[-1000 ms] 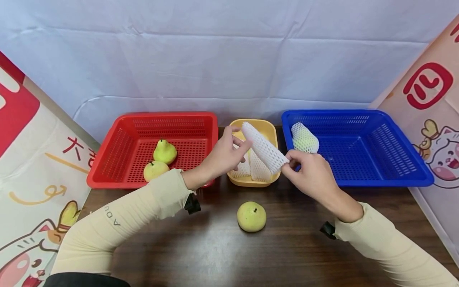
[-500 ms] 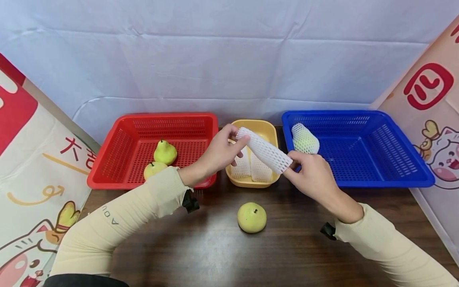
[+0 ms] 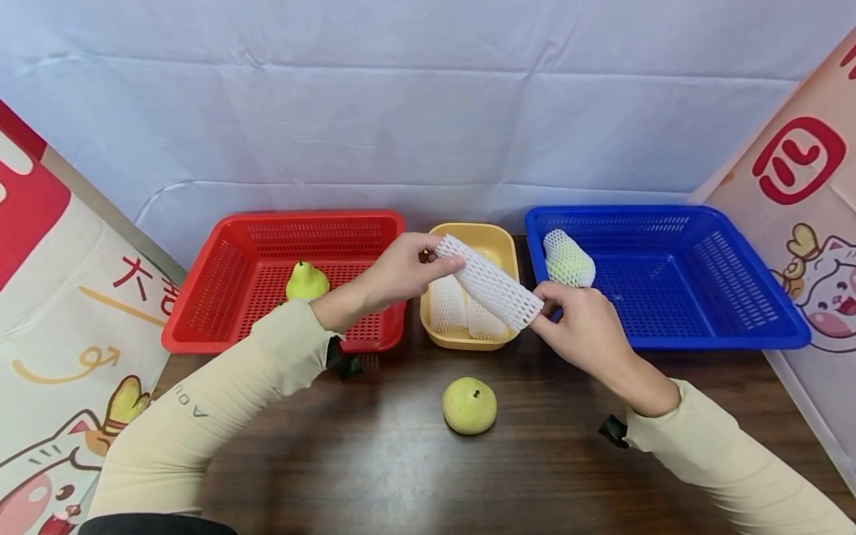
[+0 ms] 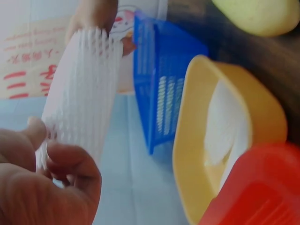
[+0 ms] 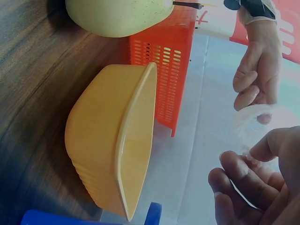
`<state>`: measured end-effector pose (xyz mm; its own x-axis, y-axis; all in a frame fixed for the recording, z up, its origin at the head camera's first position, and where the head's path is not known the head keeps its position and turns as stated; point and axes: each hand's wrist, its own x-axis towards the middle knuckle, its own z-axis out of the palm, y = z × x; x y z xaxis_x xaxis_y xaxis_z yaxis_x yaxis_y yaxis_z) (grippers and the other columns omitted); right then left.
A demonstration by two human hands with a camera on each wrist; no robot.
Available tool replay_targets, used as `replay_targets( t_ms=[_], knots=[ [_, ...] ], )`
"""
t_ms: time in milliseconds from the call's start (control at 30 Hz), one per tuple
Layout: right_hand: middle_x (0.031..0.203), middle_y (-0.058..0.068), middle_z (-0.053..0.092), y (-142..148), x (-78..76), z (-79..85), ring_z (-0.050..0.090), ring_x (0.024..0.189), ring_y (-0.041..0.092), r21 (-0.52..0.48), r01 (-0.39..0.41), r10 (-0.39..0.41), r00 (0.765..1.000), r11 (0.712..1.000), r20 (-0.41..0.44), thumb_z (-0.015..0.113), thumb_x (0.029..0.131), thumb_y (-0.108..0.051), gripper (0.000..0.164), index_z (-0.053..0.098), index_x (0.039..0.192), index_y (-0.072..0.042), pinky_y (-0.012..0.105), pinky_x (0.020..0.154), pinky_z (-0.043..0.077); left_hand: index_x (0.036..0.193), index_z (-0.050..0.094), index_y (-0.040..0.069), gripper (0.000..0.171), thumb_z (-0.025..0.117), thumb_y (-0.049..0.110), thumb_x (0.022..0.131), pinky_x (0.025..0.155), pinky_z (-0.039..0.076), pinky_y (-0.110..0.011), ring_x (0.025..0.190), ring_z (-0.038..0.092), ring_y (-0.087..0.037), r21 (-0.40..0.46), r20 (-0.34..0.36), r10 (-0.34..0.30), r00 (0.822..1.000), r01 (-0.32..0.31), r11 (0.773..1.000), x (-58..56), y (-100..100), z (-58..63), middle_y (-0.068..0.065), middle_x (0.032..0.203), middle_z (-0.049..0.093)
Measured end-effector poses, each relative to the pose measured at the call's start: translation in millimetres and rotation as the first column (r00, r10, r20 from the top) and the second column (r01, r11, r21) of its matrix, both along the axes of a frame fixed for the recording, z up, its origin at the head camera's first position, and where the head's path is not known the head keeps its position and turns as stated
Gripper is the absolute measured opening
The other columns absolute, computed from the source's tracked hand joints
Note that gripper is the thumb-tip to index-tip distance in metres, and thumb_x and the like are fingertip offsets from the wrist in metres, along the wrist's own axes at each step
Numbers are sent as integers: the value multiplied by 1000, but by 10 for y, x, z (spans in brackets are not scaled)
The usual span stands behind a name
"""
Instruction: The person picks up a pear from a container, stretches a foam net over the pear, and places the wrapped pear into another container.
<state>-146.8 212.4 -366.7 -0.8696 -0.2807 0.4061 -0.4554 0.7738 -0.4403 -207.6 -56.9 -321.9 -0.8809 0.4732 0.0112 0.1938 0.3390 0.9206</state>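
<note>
A white foam fruit net point(image 3: 491, 284) is stretched slantwise between my hands, above the yellow tub point(image 3: 438, 338). My left hand point(image 3: 394, 275) pinches its upper left end between thumb and fingers, and the left wrist view shows the foam net point(image 4: 84, 93) as a flattened mesh sleeve. At the lower right end, my right hand point(image 3: 580, 327) grips the edge with thumb and fingertips. From the right wrist, the end of the sleeve looks rounded and partly spread. On the table in front of the tub sits a round yellow-green pear point(image 3: 469, 406).
Several more white foam nets point(image 3: 446, 305) lie in the tub. To the left, a red basket point(image 3: 227, 297) holds a green pear point(image 3: 307, 281), with another mostly hidden behind my left forearm. A blue basket point(image 3: 669, 297) at the right contains a pear in a net point(image 3: 568, 258).
My left hand has shifted left and slightly down, closing its thumb and fingers onto the net's upper end. The net has tilted flatter. My right hand stays nearly in place.
</note>
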Motion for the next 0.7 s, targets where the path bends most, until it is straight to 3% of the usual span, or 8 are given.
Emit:
replay_targets(
  t_ms=[233,367,500,600,700],
  knots=[
    [65,-11,64,15,12,-3,52,51,3,-20,-13,13,1000,1000,4,73,84,-11,13,70,77,-21,29,50,42,102,73,4,12,70,14,98,55,44,-24,66,49,-19,-79,-45,-114,993,110,991,-109,-147,93,-8,90,61],
    [65,-12,64,8,9,-10,51,51,3,-14,-16,16,1000,1000,-2,72,83,-10,13,70,77,-21,29,50,41,95,72,2,10,72,11,96,66,49,-25,83,57,-23,-52,-131,-121,984,115,992,-122,-158,89,-10,108,59],
    [64,-12,64,-2,3,-24,49,51,3,-3,-27,27,1000,1000,-2,72,84,-10,13,70,77,-21,28,49,40,93,72,-2,9,73,7,94,76,48,-24,100,56,-20,-3,-206,-117,971,119,993,-124,-133,67,-12,121,58],
    [64,-12,64,-6,3,-29,49,50,3,-1,-30,30,1000,1000,-2,73,84,-11,12,70,77,-21,28,49,39,96,73,-2,9,73,6,94,75,48,-25,94,57,-19,19,-211,-140,967,148,989,-127,-129,59,-11,114,64],
    [63,-11,64,-6,3,-30,49,50,3,1,-29,29,1000,1000,-4,74,84,-12,11,70,77,-20,28,49,39,100,73,-1,9,71,7,95,68,46,-25,80,56,-16,20,-181,-176,968,183,983,-130,-137,58,-6,96,69]
  ],
)
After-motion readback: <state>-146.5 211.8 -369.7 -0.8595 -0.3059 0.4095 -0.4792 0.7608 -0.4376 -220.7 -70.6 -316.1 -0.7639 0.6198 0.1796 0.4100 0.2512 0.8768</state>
